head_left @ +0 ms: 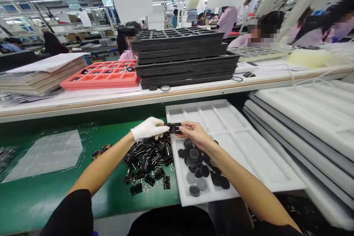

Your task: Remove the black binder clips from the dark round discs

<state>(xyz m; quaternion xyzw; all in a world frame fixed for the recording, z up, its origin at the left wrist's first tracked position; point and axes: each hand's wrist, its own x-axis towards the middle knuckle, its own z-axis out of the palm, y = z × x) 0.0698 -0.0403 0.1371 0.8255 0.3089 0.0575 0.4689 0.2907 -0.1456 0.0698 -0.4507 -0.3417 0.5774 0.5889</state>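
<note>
My left hand (149, 128), in a white glove, is closed on one end of a small black assembly. Bare, my right hand (195, 134) pinches a black binder clip (177, 128) at the other end. Between the fingertips shows a dark rounded piece (172, 129); how the parts join is too small to tell. Below my left hand, a heap of black binder clips (149, 158) with silver handles lies on the green mat (110, 188). Under my right forearm, several dark round discs (194, 153) lie in a white foam tray (238, 147).
Stacked white and grey foam trays (306, 118) stand at the right. Clear plastic trays (47, 155) and two orange-and-black round parts (101, 151) lie left. The raised shelf (193, 93) holds black trays (188, 62), a red tray (110, 81) and papers (44, 70). Co-workers sit beyond.
</note>
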